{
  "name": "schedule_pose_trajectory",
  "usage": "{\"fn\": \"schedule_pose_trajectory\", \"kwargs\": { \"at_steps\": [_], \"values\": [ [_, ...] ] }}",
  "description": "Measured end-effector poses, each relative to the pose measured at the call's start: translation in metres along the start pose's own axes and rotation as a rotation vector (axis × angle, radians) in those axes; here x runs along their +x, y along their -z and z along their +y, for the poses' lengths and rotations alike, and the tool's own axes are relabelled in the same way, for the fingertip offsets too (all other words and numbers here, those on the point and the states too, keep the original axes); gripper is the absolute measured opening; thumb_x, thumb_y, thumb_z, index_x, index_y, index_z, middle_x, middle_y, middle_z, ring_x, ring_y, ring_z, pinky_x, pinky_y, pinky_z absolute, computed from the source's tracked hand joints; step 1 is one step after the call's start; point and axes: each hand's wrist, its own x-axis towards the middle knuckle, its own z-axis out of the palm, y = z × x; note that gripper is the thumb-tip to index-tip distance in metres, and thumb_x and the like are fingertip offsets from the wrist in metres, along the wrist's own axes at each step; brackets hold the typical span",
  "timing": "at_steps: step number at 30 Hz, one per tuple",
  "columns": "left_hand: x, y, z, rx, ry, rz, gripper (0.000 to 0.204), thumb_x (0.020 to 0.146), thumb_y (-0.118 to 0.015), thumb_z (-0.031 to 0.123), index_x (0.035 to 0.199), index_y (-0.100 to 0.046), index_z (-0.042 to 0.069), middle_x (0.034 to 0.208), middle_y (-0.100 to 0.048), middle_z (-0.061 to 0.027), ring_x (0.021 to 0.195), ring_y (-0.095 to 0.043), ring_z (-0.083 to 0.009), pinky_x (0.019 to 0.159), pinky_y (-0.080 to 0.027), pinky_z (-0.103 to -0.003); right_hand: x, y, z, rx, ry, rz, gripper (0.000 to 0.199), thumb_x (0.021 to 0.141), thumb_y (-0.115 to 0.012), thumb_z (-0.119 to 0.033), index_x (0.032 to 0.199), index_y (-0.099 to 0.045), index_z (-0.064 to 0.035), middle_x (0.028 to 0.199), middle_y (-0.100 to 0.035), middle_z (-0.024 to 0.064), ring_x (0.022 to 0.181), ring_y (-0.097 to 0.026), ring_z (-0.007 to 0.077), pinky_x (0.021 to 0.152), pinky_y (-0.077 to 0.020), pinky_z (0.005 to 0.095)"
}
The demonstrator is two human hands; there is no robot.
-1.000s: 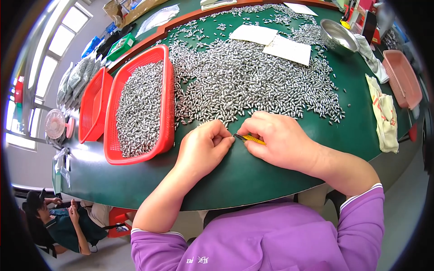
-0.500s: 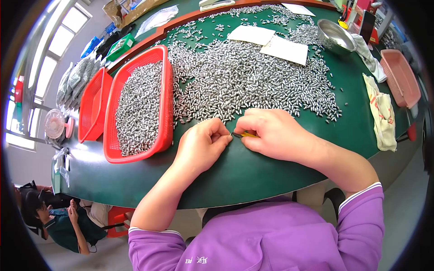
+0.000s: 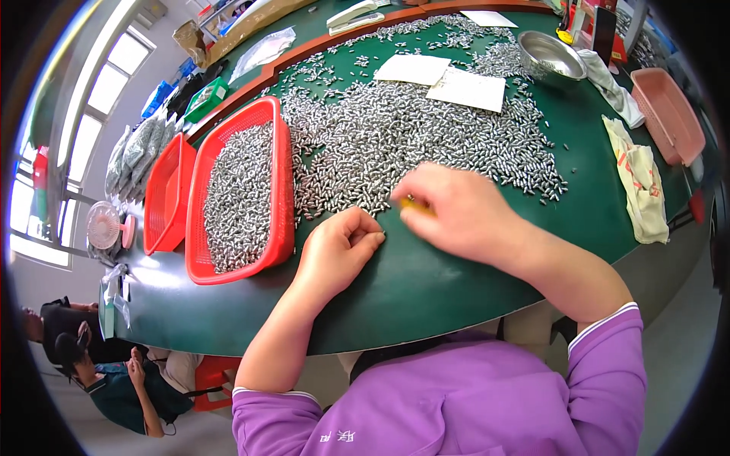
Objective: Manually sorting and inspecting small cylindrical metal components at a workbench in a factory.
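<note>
Head view shows both hands at the near edge of a broad heap of small silver metal pieces (image 3: 426, 129) spread over the green table (image 3: 426, 281). The left hand (image 3: 338, 247) rests on the cloth, fingers curled into a loose fist with the tips pinched together; whether a piece sits between them I cannot tell. The right hand (image 3: 456, 213) is blurred, its fingers closed around a thin yellow tool (image 3: 414, 204), perhaps a pencil or pick, whose tip shows just at the fringe of the heap.

Half a second ago the two hands met fingertip to fingertip around the yellow tool; now they are apart, the right one shifted toward the pile and the left one left behind, nearer the table edge.

To the left, a red basket (image 3: 283, 190) filled with the same pieces lies beside the heap, and a second red basket (image 3: 171, 190) sits just beyond it. Two white paper sheets (image 3: 445, 76) lie on the heap's far side, near a steel bowl (image 3: 549, 55).
</note>
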Motion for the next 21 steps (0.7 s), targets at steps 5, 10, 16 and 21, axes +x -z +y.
{"fn": "schedule_pose_trajectory", "kwargs": {
  "at_steps": [5,10,16,21],
  "values": [
    [0.000,0.004,0.000,-0.423,-0.002,0.029,0.007,0.091,-0.065,0.008,0.095,-0.063,0.004,0.079,-0.057,0.0068,0.069,-0.047,-0.0010,0.063,-0.040,-0.018,0.018,0.025,0.027,-0.329,0.011,0.282,0.016,0.085,-0.066,-0.014,0.100,-0.066,-0.0116,0.094,-0.061,0.0066,0.088,-0.063,0.0275,0.075,-0.0518,0.0387],
    [-0.001,0.009,0.004,-0.754,0.079,-0.048,0.011,0.094,-0.062,0.011,0.103,-0.060,0.006,0.078,-0.053,0.0085,0.065,-0.044,0.0001,0.058,-0.034,-0.016,0.021,0.023,0.045,-0.445,0.021,0.268,0.019,0.082,-0.068,-0.012,0.101,-0.067,-0.0092,0.097,-0.060,0.0069,0.095,-0.060,0.0271,0.081,-0.0500,0.0392],
    [-0.002,0.010,0.002,-1.055,0.078,-0.196,0.011,0.097,-0.057,0.015,0.105,-0.057,0.007,0.068,-0.044,0.0073,0.053,-0.032,-0.0025,0.049,-0.024,-0.020,0.018,0.007,0.009,-0.064,0.407,0.331,0.020,0.074,-0.076,-0.012,0.092,-0.068,-0.0126,0.097,-0.060,0.0038,0.092,-0.060,0.0256,0.080,-0.0485,0.0391],
    [-0.002,0.010,0.004,-1.085,0.105,-0.219,0.012,0.097,-0.056,0.015,0.106,-0.057,0.007,0.068,-0.043,0.0064,0.053,-0.032,-0.0033,0.049,-0.025,-0.020,0.013,0.000,-0.005,-0.022,0.492,0.320,0.022,0.072,-0.078,-0.014,0.092,-0.069,-0.0152,0.097,-0.060,0.0007,0.092,-0.059,0.0236,0.078,-0.0480,0.0366]
  ]
}}
